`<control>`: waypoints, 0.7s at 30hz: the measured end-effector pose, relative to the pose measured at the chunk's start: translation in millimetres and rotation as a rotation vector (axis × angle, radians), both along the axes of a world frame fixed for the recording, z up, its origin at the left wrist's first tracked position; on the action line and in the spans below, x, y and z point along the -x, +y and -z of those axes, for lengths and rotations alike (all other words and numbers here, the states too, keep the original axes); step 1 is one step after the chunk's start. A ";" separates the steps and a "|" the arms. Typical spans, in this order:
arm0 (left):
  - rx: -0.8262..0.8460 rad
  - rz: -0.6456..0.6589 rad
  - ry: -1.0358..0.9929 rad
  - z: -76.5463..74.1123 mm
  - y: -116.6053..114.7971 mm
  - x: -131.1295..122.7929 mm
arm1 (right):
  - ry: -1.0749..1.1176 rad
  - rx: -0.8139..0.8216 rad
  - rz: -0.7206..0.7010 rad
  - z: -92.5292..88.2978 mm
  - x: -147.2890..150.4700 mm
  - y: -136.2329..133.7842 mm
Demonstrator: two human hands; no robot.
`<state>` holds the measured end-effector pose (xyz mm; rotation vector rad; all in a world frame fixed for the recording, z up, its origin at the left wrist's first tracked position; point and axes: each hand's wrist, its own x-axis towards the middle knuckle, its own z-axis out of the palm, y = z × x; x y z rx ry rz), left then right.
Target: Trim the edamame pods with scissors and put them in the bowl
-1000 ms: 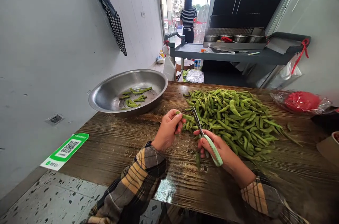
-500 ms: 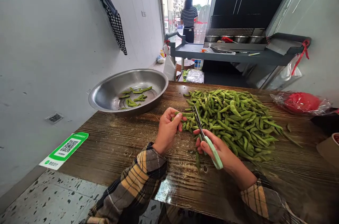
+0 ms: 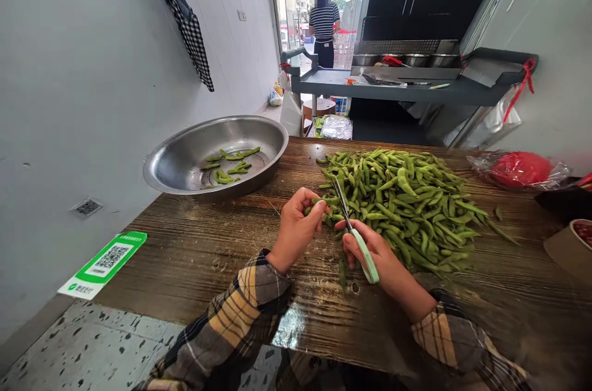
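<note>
My left hand (image 3: 298,224) pinches a green edamame pod (image 3: 316,201) between thumb and fingers, most of it hidden by them. In my right hand (image 3: 374,252) is a pair of scissors (image 3: 364,252) with pale green handles, the blades pointing up and away from me, just right of the left fingertips. The blades look nearly closed. Behind and to the right of both hands spreads a large heap of edamame pods (image 3: 407,206) on the wooden table (image 3: 222,280). Toward the left, a wide steel basin (image 3: 161,172) holds several pods on its bottom.
A green QR-code card (image 3: 104,264) lies at the table's left edge. Red stuff in clear plastic (image 3: 520,170) and a paper tub (image 3: 571,249) are on the right. Beyond the table stands a grey cart (image 3: 370,90) with metal containers; a person (image 3: 324,24) is in the doorway.
The scissor blades have come closer together in my right hand. My left hand still pinches the pod. The whole view has shifted slightly.
</note>
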<state>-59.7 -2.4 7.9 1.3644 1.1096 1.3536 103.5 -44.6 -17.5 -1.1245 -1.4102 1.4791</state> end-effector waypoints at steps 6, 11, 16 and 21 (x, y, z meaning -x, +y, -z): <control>0.069 0.016 -0.258 3.3 11.8 9.1 | -0.002 0.089 0.012 4.4 0.3 1.1; 0.199 0.038 -0.279 7.8 25.2 20.1 | 0.155 0.061 0.114 -0.4 -8.6 2.8; 0.047 0.026 0.363 22.2 34.6 24.2 | 0.195 0.056 0.135 -5.2 -11.4 2.9; -0.055 0.042 0.915 34.9 35.4 27.9 | 0.192 0.082 0.122 -6.6 -9.4 2.5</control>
